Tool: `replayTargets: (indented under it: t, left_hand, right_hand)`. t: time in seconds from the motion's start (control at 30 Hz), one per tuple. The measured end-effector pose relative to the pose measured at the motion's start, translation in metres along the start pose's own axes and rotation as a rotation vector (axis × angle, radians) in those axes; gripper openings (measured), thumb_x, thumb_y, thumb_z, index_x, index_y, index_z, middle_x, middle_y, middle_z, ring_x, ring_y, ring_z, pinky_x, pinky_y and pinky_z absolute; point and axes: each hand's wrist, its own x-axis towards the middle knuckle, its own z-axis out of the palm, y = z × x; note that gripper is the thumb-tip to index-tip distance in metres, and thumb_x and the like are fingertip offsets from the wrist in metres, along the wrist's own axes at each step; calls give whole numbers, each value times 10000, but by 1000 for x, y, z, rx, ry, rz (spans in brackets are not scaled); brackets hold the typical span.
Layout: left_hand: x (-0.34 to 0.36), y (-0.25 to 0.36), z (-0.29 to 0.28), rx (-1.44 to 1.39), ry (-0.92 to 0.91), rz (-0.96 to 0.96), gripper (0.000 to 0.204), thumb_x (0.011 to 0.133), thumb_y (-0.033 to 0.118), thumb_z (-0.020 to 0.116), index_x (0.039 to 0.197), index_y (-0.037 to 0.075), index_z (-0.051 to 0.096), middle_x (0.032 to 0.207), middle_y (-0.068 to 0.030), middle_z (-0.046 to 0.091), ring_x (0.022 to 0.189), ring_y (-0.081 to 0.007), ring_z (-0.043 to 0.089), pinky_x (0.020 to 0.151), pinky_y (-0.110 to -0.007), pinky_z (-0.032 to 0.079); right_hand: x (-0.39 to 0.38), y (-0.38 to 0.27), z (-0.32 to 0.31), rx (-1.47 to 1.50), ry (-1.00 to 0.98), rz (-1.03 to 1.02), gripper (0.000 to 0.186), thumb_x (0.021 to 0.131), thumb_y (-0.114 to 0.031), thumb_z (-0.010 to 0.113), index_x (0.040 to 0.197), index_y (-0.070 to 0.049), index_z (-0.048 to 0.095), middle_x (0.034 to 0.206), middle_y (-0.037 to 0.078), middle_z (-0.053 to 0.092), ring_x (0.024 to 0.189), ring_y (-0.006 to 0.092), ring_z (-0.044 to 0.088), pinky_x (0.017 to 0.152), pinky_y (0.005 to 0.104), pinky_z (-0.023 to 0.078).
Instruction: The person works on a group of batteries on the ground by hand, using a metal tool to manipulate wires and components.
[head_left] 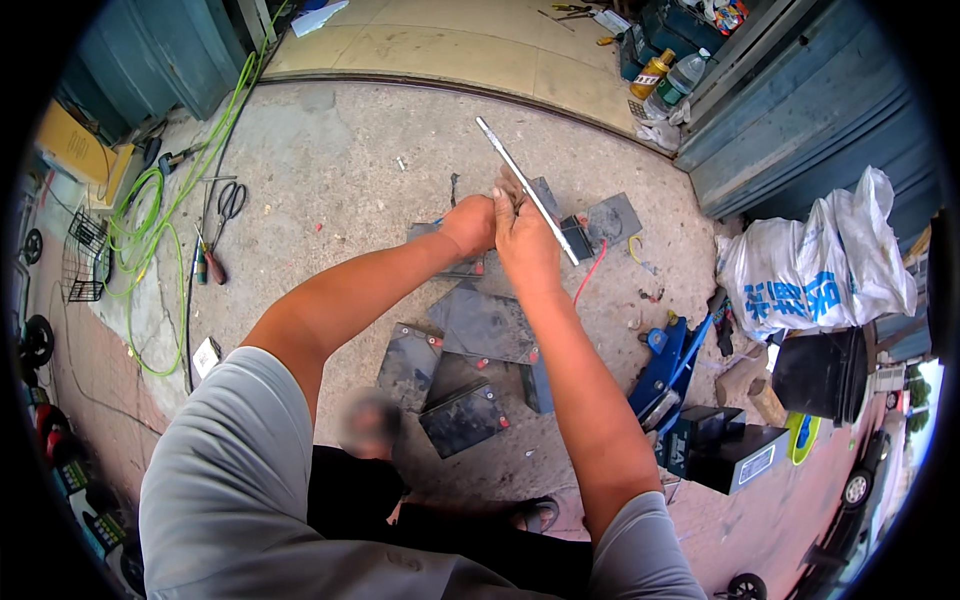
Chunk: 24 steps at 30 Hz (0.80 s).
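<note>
A long silver metal bar [522, 183] slants across my right hand [527, 238], whose thumb and fingers are closed around it. The bar's upper end points away to the left and its lower end comes down past my wrist. My left hand [470, 226] is a fist pressed against the right one; whatever its fingers hold is hidden. Below and around both hands several dark, dusty block batteries [485, 322] with red terminals lie on the concrete. A red wire [592, 272] trails beside a small black block [575, 238] right of my right wrist.
On the left lie a coiled green hose [145, 228], scissors [231, 200] and screwdrivers [213, 262]. To the right are a blue metal tool [668, 362], a white woven sack [815, 262] and black boxes [730, 450]. Bottles [680, 80] stand by the doorway sill.
</note>
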Motion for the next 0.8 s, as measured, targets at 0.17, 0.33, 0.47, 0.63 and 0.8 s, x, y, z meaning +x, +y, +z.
replayTargets:
  t: [0.17,0.33,0.47,0.63,0.8]
  left_hand:
    - [1,14,-19,-217,-199,62,304,933,282,696,1069,13,730,1040,-251,747,970,-424,722,848,-481,568]
    - [-10,39,-43,316,-103,243,319,924,168,710,1195,4,663,1048,-223,739,955,-398,717,788,-456,567]
    - [-4,28,-51,211,-12,412,268,953,187,660,1160,20,692,990,-233,741,975,-419,719,851,-474,560]
    - [-1,32,-38,-67,-62,282,162,908,170,693,894,11,719,873,-243,721,836,-447,697,748,-504,556]
    - [6,44,-44,105,74,302,73,852,81,717,839,14,689,856,-251,698,794,-465,673,684,-483,554]
  right_hand:
    - [14,-4,-22,-215,-65,148,254,1048,-148,627,1191,54,684,1123,256,760,1050,379,756,882,430,588]
    - [22,29,-32,-54,-119,-3,271,1018,-96,598,1245,34,668,1160,274,734,1116,433,705,953,459,560]
    - [20,23,-31,7,-264,-18,400,1035,-75,536,1414,52,549,1324,275,692,1295,422,644,1070,402,511]
    - [15,14,-24,-69,-123,-34,418,1041,-106,537,1437,29,537,1315,254,700,1270,419,654,1053,432,517]
    - [15,18,-25,3,-45,10,356,1029,-127,591,1360,3,606,1228,261,722,1195,439,671,998,486,536]
